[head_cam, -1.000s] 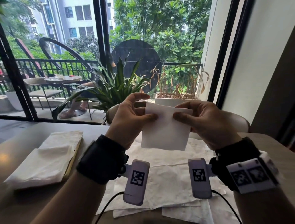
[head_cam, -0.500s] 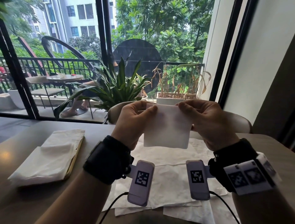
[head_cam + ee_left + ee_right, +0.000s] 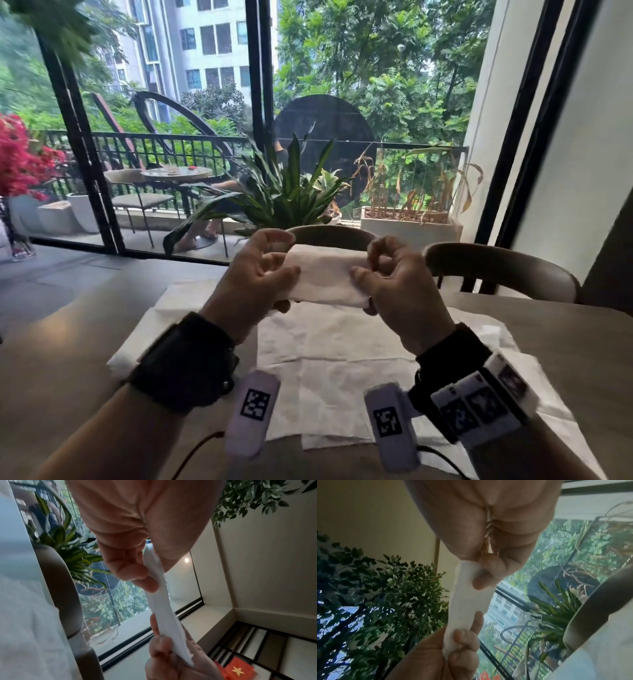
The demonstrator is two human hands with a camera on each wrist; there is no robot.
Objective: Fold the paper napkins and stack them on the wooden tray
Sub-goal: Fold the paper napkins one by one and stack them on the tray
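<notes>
A folded white paper napkin (image 3: pixel 325 277) is held in the air between both hands, lying nearly flat as a narrow band. My left hand (image 3: pixel 263 274) pinches its left end with thumb and curled fingers; my right hand (image 3: pixel 383 277) pinches its right end. The left wrist view shows the napkin (image 3: pixel 163 608) edge-on, stretched from my left hand (image 3: pixel 145 574) to the right hand (image 3: pixel 171 649). In the right wrist view the napkin (image 3: pixel 469 604) spans from my right hand (image 3: pixel 486 573) to the left hand (image 3: pixel 462 642). The wooden tray is out of view.
Several unfolded white napkins (image 3: pixel 335 359) lie spread on the brown table (image 3: pixel 68 359) under my hands. Two curved chair backs (image 3: pixel 496 267) stand at the table's far edge. A potted green plant (image 3: pixel 287 192) and the window are behind them.
The napkin was hanging upright as a square; it is now tipped flat and folded into a narrower band. Both hands dropped lower. The view swung right, so the tray with napkins left the frame.
</notes>
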